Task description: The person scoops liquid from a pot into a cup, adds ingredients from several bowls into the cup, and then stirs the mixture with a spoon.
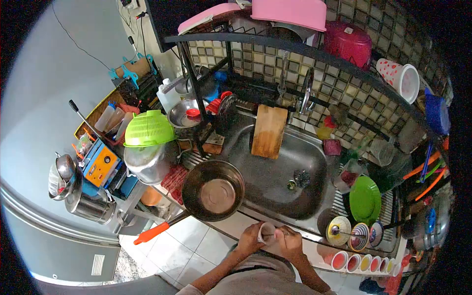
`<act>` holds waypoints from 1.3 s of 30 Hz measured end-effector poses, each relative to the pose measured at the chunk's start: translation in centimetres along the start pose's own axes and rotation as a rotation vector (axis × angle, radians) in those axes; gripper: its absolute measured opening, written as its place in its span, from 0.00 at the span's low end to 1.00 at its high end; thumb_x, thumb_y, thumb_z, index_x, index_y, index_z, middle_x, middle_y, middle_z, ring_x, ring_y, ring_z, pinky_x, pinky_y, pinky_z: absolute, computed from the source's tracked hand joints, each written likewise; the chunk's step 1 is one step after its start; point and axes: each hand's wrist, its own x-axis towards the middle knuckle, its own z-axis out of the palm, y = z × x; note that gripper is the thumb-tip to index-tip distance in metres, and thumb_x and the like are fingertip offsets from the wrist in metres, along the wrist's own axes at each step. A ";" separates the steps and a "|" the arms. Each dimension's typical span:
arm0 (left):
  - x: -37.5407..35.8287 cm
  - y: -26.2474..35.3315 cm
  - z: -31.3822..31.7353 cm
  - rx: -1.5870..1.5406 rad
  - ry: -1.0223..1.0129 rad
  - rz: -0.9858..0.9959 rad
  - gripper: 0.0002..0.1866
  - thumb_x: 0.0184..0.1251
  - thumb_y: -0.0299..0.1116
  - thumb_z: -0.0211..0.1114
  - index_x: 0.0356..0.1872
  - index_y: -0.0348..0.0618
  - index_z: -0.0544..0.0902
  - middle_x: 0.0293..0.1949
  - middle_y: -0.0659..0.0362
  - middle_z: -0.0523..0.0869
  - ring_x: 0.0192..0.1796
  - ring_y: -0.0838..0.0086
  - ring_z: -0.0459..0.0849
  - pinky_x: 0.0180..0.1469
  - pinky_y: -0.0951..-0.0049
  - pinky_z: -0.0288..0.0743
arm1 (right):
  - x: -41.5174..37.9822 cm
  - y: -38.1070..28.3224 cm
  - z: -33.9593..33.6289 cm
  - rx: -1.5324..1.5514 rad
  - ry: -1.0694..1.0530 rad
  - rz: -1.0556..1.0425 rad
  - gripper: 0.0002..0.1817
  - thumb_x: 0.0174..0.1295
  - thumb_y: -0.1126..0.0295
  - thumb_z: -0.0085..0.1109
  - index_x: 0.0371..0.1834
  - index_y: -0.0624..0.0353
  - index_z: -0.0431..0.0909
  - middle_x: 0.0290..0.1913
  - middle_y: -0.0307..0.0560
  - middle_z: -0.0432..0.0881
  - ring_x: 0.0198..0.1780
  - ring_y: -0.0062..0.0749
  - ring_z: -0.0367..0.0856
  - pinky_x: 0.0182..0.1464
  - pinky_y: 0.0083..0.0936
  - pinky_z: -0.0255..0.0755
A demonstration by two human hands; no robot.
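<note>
Close to my body, at the front edge of the counter, my left hand (250,239) is wrapped around a small white cup (266,233), its mouth tilted up toward me. My right hand (289,242) is closed right beside the cup's rim. Something small and pale pink shows at its fingertips, too small to make out. Just beyond both hands is the steel sink (275,196). A frying pan (215,191) with an orange handle rests on the counter to the left of my left hand.
A wooden cutting board (269,132) leans in the sink below the faucet (307,91). On the right are a green plate (365,199), bowls (339,230) and a row of several cups (352,262) along the counter edge. A green colander (149,129) tops a pot at left.
</note>
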 end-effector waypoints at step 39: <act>-1.7 -1.1 -3.3 -0.230 0.239 -0.089 0.36 0.34 0.38 0.75 0.47 0.36 0.68 0.42 0.51 0.76 0.43 0.63 0.77 0.45 0.68 0.71 | -0.5 -4.6 0.1 -0.021 -0.116 -0.396 0.06 0.47 0.65 0.59 0.26 0.52 0.77 0.29 0.37 0.77 0.26 0.33 0.77 0.31 0.26 0.72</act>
